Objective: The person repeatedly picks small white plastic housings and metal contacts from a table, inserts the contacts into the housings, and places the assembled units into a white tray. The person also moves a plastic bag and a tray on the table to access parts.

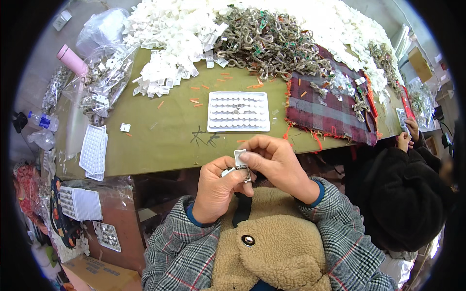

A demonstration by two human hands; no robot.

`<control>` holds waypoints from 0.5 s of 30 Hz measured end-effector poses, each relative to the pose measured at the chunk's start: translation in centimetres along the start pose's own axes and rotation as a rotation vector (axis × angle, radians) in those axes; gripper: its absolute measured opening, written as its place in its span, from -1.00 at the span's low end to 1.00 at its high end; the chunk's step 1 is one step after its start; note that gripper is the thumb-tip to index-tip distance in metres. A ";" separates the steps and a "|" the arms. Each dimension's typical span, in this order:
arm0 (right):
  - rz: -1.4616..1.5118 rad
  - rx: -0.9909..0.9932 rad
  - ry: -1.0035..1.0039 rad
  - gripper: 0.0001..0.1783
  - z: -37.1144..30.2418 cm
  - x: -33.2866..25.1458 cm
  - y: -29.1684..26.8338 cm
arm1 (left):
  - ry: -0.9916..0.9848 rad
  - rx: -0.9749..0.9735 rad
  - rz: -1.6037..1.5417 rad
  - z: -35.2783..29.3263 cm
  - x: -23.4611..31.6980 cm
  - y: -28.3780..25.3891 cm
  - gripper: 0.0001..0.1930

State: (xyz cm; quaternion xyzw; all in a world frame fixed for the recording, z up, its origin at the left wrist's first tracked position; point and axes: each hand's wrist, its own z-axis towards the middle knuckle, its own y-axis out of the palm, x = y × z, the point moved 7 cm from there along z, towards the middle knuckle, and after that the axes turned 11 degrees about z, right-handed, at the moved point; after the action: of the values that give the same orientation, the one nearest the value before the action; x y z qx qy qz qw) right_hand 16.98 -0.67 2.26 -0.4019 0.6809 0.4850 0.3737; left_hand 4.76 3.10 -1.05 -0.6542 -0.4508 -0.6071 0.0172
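Note:
Both hands meet just in front of the table's near edge. My left hand [217, 190] is closed, pinching a small white plastic part with a dark metallic piece by it. My right hand [277, 162] is closed on a small white rectangular plastic piece [240, 158], held upright at the left fingertips. How the two parts join is hidden by the fingers. Beyond them lies a white tray [238, 127] with rows of round hollows and a few small metallic bits near its middle.
A heap of white plastic pieces [170, 58] and a pile of grey, chain-like parts [267, 41] cover the far table. Orange slivers lie scattered. Plaid cloth [320, 109] lies right; stacked trays [93, 153] and filled bags [109, 77] left. Another person [403, 194] works at right.

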 end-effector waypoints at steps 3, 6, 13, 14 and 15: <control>-0.481 0.067 -0.290 -0.87 0.1 -1.9 0.0 | -0.042 -0.047 -0.042 0.2 -0.8 -0.1 -0.79; -0.580 -0.080 -0.616 -0.81 -0.7 -3.9 1.2 | -0.152 -0.122 -0.207 0.3 -1.5 -0.1 -0.61; -0.892 -0.199 -1.082 -0.57 -3.4 -5.0 2.9 | -0.147 -0.235 -0.523 0.3 -1.0 0.8 -0.71; -0.947 -0.185 -1.158 -0.57 -3.9 -4.9 3.1 | -0.132 -0.224 -0.483 0.3 -1.0 0.9 -0.72; -0.972 -0.187 -1.185 -0.60 -4.0 -4.8 3.0 | -0.120 -0.208 -0.456 0.2 -1.0 1.0 -0.73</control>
State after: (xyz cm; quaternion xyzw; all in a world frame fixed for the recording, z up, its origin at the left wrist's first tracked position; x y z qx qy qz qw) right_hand 15.63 -3.03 8.68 -0.3591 0.0703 0.4561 0.8112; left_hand 5.70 2.09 -1.42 -0.5689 -0.5218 -0.5984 -0.2143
